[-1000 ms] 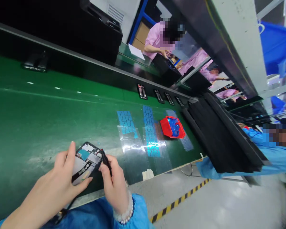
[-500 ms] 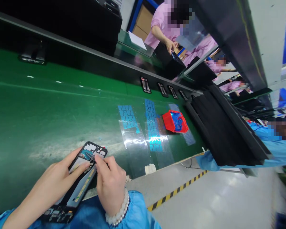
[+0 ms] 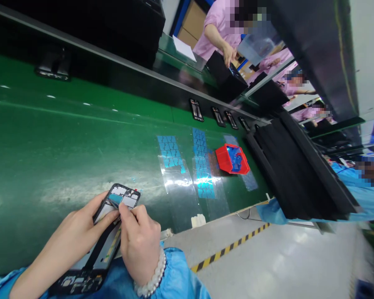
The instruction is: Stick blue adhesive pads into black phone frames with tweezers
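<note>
Left hand (image 3: 77, 230) gripping phone frame (image 3: 102, 241), red bin (image 3: 226, 160) holding blue pieces (image 3: 235, 158)

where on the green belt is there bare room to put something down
The green belt is bare left of the clear film strips, from the black rail down to the phone frame held in both hands. It is crowded to the right: strips, red bin, then black trays.
</note>
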A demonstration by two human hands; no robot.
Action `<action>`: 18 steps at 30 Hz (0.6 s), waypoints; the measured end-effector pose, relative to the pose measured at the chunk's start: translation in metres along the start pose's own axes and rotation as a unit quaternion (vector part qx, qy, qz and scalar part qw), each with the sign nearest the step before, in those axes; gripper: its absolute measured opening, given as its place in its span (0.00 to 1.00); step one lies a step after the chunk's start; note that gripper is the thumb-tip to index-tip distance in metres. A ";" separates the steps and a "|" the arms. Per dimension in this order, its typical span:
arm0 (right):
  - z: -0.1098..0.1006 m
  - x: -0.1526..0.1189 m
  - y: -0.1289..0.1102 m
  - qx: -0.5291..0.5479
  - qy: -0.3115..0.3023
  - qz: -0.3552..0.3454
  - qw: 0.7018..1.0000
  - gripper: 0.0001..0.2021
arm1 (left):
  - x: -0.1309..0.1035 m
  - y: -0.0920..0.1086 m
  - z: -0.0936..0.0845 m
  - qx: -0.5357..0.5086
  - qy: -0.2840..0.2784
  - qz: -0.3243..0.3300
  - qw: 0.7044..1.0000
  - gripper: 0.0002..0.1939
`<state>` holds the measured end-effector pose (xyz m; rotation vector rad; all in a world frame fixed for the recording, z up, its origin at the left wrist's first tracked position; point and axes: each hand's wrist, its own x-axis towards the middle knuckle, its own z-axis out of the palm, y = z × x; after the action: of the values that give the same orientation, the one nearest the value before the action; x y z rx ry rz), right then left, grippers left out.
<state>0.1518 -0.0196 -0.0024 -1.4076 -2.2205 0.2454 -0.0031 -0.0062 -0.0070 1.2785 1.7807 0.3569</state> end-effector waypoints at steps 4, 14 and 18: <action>0.003 0.000 0.003 -0.011 0.009 0.008 1.000 0.19 | 0.000 -0.002 0.001 -0.006 -0.002 -0.006 1.000 0.31; 0.006 -0.004 0.002 0.002 0.016 -0.002 1.000 0.18 | -0.001 -0.008 0.002 0.001 0.005 0.010 1.000 0.27; 0.008 -0.006 0.003 -0.004 0.002 0.011 1.000 0.18 | 0.002 -0.014 0.005 -0.010 0.035 0.014 0.999 0.31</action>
<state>0.1525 -0.0229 -0.0124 -1.4377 -2.2058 0.2405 -0.0080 -0.0116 -0.0204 1.2918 1.8152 0.4394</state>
